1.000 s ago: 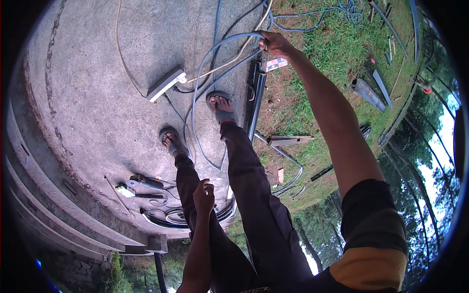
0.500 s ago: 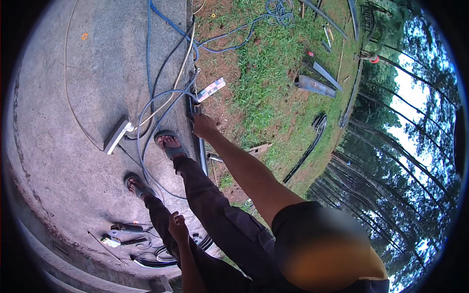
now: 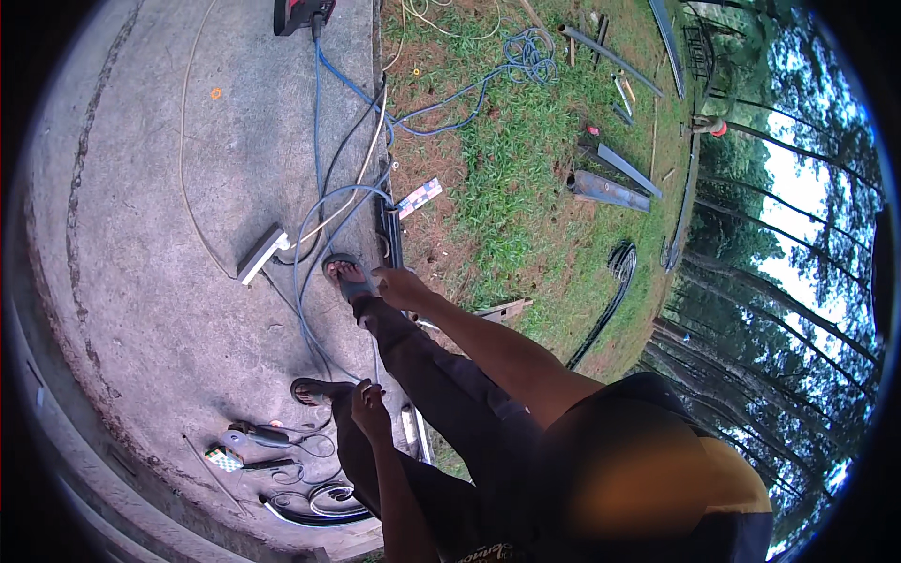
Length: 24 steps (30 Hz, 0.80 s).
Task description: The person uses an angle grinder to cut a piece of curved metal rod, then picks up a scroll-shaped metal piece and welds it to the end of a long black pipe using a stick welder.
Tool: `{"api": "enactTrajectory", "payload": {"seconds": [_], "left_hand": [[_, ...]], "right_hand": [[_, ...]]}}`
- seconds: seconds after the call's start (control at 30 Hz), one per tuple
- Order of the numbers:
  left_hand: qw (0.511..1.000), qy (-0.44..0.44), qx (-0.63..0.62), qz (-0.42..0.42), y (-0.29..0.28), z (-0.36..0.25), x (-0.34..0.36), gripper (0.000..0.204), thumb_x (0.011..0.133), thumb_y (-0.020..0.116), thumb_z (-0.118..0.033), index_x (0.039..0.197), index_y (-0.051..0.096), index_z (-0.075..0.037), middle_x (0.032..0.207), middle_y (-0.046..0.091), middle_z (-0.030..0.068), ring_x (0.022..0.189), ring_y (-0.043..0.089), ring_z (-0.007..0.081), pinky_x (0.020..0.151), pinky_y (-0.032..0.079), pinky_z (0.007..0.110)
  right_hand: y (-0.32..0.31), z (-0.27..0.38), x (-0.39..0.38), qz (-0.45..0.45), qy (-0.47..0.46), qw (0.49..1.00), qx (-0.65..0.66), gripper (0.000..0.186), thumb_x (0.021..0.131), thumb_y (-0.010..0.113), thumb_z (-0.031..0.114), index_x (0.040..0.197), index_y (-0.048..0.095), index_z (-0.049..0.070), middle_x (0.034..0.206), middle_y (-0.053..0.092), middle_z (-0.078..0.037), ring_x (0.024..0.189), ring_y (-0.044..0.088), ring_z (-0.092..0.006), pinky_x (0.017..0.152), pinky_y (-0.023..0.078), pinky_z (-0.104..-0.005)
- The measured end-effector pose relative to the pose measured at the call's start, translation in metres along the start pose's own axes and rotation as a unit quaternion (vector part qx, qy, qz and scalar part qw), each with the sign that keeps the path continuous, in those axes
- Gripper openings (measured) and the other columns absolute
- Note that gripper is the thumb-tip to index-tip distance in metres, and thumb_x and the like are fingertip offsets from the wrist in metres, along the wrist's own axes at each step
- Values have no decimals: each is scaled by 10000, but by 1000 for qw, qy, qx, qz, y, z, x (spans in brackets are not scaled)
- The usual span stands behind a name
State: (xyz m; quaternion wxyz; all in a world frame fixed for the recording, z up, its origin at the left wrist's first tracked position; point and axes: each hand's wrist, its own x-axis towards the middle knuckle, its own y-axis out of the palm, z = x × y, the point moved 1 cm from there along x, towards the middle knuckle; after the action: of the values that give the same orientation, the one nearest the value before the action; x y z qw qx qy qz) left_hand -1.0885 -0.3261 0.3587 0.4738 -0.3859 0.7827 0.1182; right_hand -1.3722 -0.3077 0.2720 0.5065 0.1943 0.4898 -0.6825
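My right hand (image 3: 399,289) hovers beside my right foot in its dark sandal (image 3: 345,267), fingers loosely stretched and holding nothing I can see. Close to it, a dark metal tube (image 3: 390,242) lies along the edge of the concrete. Beside my left thigh hangs my left hand (image 3: 369,405), its fingers slightly bent and apart, with nothing visible in it. Blue hose (image 3: 305,202) loops over the concrete in front of my feet. A grey-and-white box (image 3: 263,253) with cables at one end stands nearby.
An angle grinder (image 3: 261,433), a checkered card (image 3: 225,458) and coiled black cable (image 3: 324,507) lie lower left. At the top is a red-and-black machine (image 3: 302,14). A patterned strip (image 3: 419,199), metal channels (image 3: 610,188) and a distant person (image 3: 710,127) are on the grass side.
My right hand has come away from the dark tube, back toward my foot. My left foot has shifted backward. The whole view has shifted, with the red-and-black machine now showing at the top.
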Motion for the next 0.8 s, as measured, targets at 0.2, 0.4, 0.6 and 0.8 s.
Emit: {"api": "enactTrajectory", "payload": {"seconds": [0.2,0.4,0.6,0.8], "left_hand": [[997,-6,-53,-49,-10,29,-29,235,910,652,-77,1125,683,12,886,749,173,822,757,235,748,587,353],[988,-54,-88,-111,-50,88,-69,266,890,654,-130,1124,705,-14,895,762,165,857,766,240,769,579,357],[948,-96,-237,-189,-92,149,-105,281,892,670,-196,1112,719,-28,912,756,175,869,753,264,803,564,375],[883,-85,-383,-259,-122,158,-117,335,889,665,-236,1135,712,-13,878,753,173,867,746,257,806,559,363]], "right_hand": [[-19,-3,-65,26,29,996,-77,468,881,631,235,1327,633,91,986,744,-212,956,726,-366,867,563,-465],[27,10,-140,25,30,986,-161,396,902,635,208,1279,663,89,1041,743,-214,994,719,-379,898,561,-460],[69,66,-187,-26,0,961,-275,289,929,603,179,1177,715,81,1120,717,-217,1067,683,-397,937,536,-462],[104,155,-165,26,-207,917,-340,286,950,635,199,1188,699,55,1051,738,-193,1027,712,-353,905,546,-426]]}}
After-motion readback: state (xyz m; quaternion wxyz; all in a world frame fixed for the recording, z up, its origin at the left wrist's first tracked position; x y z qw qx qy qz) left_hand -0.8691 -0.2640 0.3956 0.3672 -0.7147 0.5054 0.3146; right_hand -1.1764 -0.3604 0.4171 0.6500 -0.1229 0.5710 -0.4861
